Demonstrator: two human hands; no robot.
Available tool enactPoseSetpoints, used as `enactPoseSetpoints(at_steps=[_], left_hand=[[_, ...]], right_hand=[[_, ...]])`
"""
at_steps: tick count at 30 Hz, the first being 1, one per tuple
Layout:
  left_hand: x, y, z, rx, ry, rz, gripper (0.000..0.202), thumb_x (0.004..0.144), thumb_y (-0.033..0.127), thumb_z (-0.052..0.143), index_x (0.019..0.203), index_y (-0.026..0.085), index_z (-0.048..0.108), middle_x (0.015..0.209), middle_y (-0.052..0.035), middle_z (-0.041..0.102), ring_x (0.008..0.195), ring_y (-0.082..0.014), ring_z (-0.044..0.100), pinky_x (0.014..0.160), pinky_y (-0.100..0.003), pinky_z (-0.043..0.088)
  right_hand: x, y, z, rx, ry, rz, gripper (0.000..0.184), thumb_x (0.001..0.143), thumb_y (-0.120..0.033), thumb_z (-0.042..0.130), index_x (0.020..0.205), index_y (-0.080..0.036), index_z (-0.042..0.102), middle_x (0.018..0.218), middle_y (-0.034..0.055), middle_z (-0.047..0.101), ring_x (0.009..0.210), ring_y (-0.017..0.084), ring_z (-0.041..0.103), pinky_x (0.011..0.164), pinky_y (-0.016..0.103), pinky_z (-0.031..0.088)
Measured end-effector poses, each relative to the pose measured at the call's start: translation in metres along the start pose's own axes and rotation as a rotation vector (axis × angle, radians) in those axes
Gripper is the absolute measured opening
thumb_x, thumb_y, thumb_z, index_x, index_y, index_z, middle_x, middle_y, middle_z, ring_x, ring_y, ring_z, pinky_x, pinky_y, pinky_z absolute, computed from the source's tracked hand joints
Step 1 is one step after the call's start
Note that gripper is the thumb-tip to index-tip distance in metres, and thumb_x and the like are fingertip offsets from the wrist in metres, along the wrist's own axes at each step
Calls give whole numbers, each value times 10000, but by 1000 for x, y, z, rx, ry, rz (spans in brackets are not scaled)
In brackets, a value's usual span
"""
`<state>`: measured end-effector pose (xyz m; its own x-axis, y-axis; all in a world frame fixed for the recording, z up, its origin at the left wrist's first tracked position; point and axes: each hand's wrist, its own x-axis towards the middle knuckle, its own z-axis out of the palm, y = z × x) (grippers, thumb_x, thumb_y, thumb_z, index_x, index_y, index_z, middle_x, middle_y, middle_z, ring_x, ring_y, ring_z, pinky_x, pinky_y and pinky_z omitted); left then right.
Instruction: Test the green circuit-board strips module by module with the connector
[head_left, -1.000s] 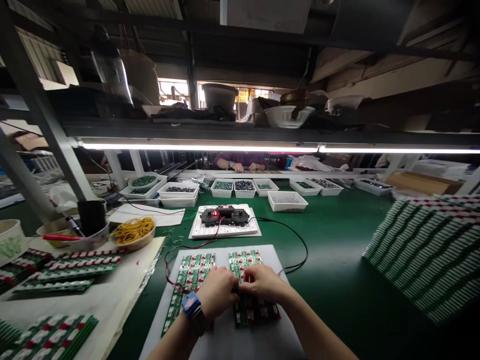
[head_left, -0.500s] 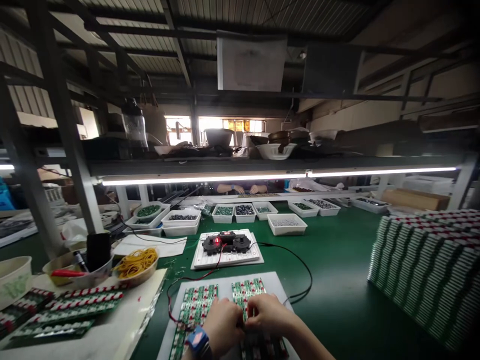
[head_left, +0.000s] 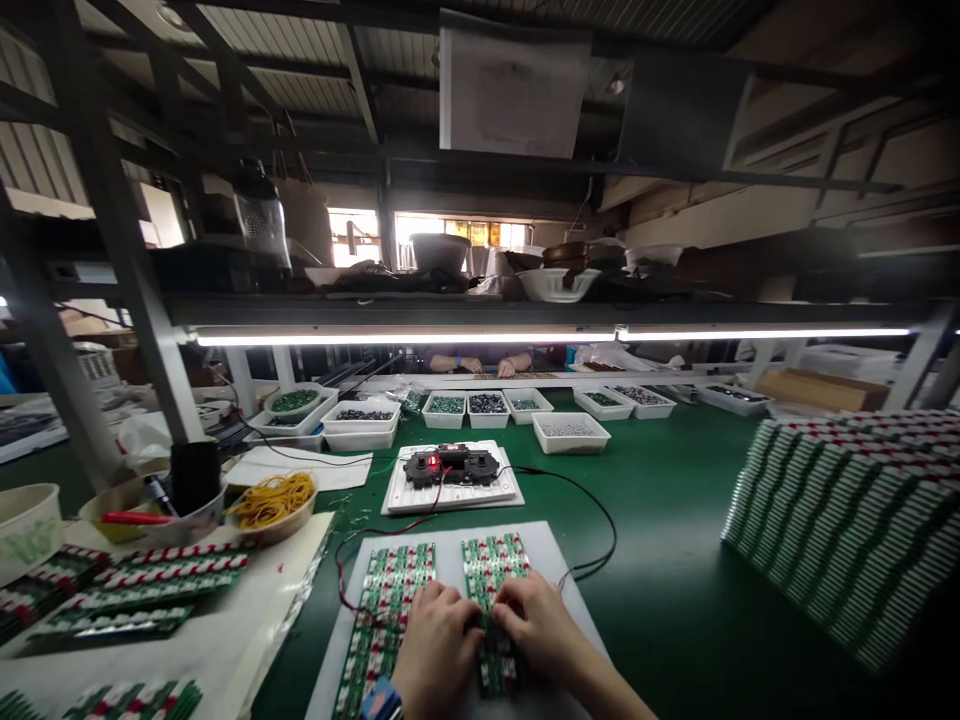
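Observation:
My left hand (head_left: 437, 645) and my right hand (head_left: 536, 630) lie close together on the lower part of a green circuit board strip (head_left: 491, 590), their fingertips meeting on it. A second green circuit board strip (head_left: 384, 615) lies just left of my left hand. Both strips rest side by side on a white sheet (head_left: 442, 530). Behind them a black electronic test unit (head_left: 450, 466) with a red light sits on a white plate (head_left: 454, 497). Red and black wires (head_left: 592, 510) run from it around the sheet. My hands hide part of the right strip.
A tall stack of circuit boards (head_left: 847, 520) stands at right. At left lie more boards (head_left: 142, 590), a bowl of yellow rubber bands (head_left: 274, 500) and a black cup (head_left: 195, 477). Several white trays of parts (head_left: 570, 433) line the far side, near a co-worker's hands (head_left: 480, 365).
The view has tilted up since a second ago, showing more of the roof, and my hands sit lower in the frame. They stay on the same strip.

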<state>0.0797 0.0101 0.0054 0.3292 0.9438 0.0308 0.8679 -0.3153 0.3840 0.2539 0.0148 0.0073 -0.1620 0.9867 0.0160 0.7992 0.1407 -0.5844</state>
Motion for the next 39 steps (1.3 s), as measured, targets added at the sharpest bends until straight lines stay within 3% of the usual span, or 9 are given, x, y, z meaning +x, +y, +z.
enactPoseSetpoints(at_steps=[11,19,24,30,39], left_hand=[[-1,-2,2,-57,49,33,172,858,188,602,972,237,721,975,-25,680,1033,-244,521,993,-393,363],[-3,5,-6,-5,68,73,132,842,158,651,938,200,732,944,-50,673,1018,-255,519,968,-394,384],[-7,4,-15,-47,86,139,134,886,210,631,964,241,736,908,-38,677,998,-251,524,979,-430,373],[-12,6,-18,-90,7,165,140,821,186,692,935,251,742,892,-23,681,999,-242,535,999,-434,363],[-12,5,-18,-116,-51,148,122,806,195,690,908,247,735,905,-13,689,995,-232,538,962,-395,373]], right_hand=[[2,2,-1,51,6,7,136,855,-191,588,787,-198,706,880,29,709,944,204,588,852,314,335],[3,2,-3,146,13,-11,99,798,-181,638,752,-203,724,826,14,725,904,197,600,824,282,369],[1,2,-14,240,-14,-66,127,806,-202,624,747,-192,737,791,17,726,863,189,614,800,263,408],[-3,7,-20,292,-150,-26,107,704,-145,669,752,-193,752,735,0,701,794,174,613,717,234,437],[-5,6,-19,314,-202,-13,100,690,-143,680,752,-182,747,640,-20,647,636,129,572,602,204,405]])
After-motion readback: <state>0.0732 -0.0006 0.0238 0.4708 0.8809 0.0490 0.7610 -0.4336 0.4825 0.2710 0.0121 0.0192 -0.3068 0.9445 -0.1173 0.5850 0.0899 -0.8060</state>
